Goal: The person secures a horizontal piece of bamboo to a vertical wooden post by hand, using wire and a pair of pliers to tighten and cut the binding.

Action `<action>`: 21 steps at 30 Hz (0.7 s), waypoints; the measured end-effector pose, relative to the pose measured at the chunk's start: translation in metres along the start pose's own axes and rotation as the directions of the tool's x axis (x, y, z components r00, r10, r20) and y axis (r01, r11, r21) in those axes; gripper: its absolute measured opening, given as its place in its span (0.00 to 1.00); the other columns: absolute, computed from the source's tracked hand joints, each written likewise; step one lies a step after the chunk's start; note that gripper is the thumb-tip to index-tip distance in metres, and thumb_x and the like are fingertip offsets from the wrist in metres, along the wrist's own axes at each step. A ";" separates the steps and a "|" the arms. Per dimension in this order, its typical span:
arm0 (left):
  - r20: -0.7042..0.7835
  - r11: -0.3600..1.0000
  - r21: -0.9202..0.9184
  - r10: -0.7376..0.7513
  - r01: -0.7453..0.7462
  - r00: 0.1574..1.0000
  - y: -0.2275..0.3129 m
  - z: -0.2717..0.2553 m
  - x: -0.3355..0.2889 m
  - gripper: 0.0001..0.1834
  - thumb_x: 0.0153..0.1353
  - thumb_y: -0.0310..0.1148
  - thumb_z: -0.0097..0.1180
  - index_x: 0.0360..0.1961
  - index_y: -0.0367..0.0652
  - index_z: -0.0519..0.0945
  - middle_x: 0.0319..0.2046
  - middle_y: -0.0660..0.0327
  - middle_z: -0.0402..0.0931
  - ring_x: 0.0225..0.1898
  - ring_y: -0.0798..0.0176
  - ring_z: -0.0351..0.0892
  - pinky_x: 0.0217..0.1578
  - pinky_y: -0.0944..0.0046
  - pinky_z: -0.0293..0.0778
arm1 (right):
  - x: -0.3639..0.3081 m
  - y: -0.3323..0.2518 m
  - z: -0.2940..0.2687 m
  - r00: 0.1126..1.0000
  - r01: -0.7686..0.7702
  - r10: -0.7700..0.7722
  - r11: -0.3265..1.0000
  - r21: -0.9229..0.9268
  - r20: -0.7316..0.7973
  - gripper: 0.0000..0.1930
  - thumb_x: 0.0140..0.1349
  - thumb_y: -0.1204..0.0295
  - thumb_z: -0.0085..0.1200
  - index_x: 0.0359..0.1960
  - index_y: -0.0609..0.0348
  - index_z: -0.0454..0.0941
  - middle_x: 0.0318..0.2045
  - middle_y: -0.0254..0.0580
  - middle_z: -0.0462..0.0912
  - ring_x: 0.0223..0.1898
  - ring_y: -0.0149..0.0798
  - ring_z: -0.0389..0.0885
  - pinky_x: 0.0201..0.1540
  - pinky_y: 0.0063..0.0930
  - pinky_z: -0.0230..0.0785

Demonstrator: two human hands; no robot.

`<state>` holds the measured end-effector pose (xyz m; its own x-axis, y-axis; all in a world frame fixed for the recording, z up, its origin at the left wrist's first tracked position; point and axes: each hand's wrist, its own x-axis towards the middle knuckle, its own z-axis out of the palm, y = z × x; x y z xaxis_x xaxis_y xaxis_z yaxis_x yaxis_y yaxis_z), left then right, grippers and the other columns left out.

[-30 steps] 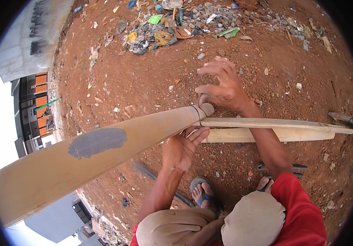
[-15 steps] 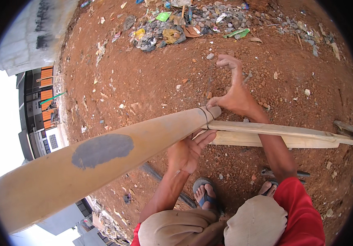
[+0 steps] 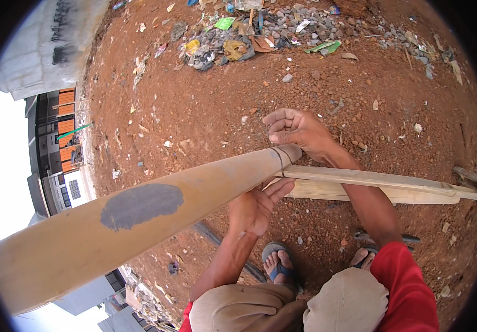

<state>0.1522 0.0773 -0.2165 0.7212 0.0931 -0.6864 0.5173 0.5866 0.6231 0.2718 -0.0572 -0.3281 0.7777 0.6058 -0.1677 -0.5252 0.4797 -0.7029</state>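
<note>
A thick tan pole (image 3: 211, 185) with a grey patch (image 3: 141, 206) runs from the lower left to the middle. Thin dark wire (image 3: 279, 157) circles its narrow end, beside the ends of two pale wooden slats (image 3: 360, 176). Under that end is my left hand (image 3: 252, 210), palm up, fingers stretched out near the slats; its thumb is partly hidden behind the pole. My right hand (image 3: 300, 134) is just above the pole's end, fingers curled and thumb against them. Whatever it pinches is too thin or hidden to make out.
Reddish stony soil (image 3: 194, 122) surrounds me. A heap of gravel and plastic litter (image 3: 283, 30) lies at the far side. A dark bar (image 3: 230, 252) is by my sandalled foot (image 3: 278, 262), with a tool-like dark object (image 3: 388, 237) to the right. Buildings stand at left.
My right hand has drawn down and left toward the pole's end, and its spread fingers have curled in. The left hand and the pole stay nearly where they were.
</note>
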 end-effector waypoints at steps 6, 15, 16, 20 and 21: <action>-0.013 1.000 0.012 0.007 -0.006 1.000 0.001 0.003 0.000 0.22 0.72 0.40 0.37 0.56 0.32 0.66 0.51 0.47 0.71 0.51 0.40 0.76 0.56 0.43 0.74 | 0.019 -0.007 0.016 0.976 0.119 -0.047 0.933 -0.340 0.213 0.11 0.58 0.72 0.64 0.42 0.60 0.85 0.37 0.38 0.86 0.39 0.28 0.81 0.45 0.24 0.73; 0.026 1.000 0.007 0.014 -0.014 1.000 -0.002 -0.003 -0.001 0.24 0.73 0.43 0.37 0.60 0.34 0.63 0.55 0.47 0.69 0.52 0.41 0.76 0.58 0.44 0.73 | 0.045 -0.022 0.016 0.796 0.246 0.020 0.903 -0.353 0.605 0.14 0.61 0.65 0.61 0.41 0.63 0.84 0.37 0.38 0.86 0.39 0.29 0.81 0.44 0.26 0.72; 0.037 1.000 0.010 0.007 -0.007 0.999 -0.001 -0.004 -0.001 0.24 0.73 0.43 0.37 0.61 0.34 0.62 0.56 0.47 0.69 0.53 0.41 0.75 0.58 0.44 0.72 | 0.047 -0.020 0.016 0.749 0.276 0.014 0.903 -0.330 0.663 0.16 0.62 0.62 0.60 0.41 0.64 0.84 0.36 0.38 0.85 0.39 0.29 0.80 0.44 0.26 0.71; 0.078 0.999 0.035 -0.002 -0.001 0.997 -0.004 -0.006 0.001 0.28 0.72 0.47 0.39 0.62 0.33 0.62 0.56 0.46 0.68 0.55 0.42 0.74 0.60 0.45 0.71 | 0.046 -0.008 0.014 0.727 0.099 0.088 0.968 -0.230 0.681 0.21 0.66 0.55 0.54 0.44 0.64 0.83 0.34 0.39 0.86 0.38 0.27 0.80 0.44 0.26 0.72; 0.071 1.000 0.031 -0.006 0.004 0.997 -0.005 -0.008 0.003 0.28 0.72 0.47 0.39 0.62 0.33 0.62 0.56 0.46 0.68 0.55 0.42 0.74 0.60 0.45 0.71 | 0.043 -0.005 0.013 0.750 0.085 0.074 0.975 -0.207 0.657 0.24 0.67 0.52 0.51 0.44 0.66 0.82 0.34 0.39 0.85 0.38 0.27 0.80 0.44 0.26 0.72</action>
<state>0.1481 0.0818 -0.2246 0.7488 0.0323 -0.6620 0.5342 0.5619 0.6316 0.3036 -0.0248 -0.3228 0.3176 0.9070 0.2766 -0.3739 0.3879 -0.8425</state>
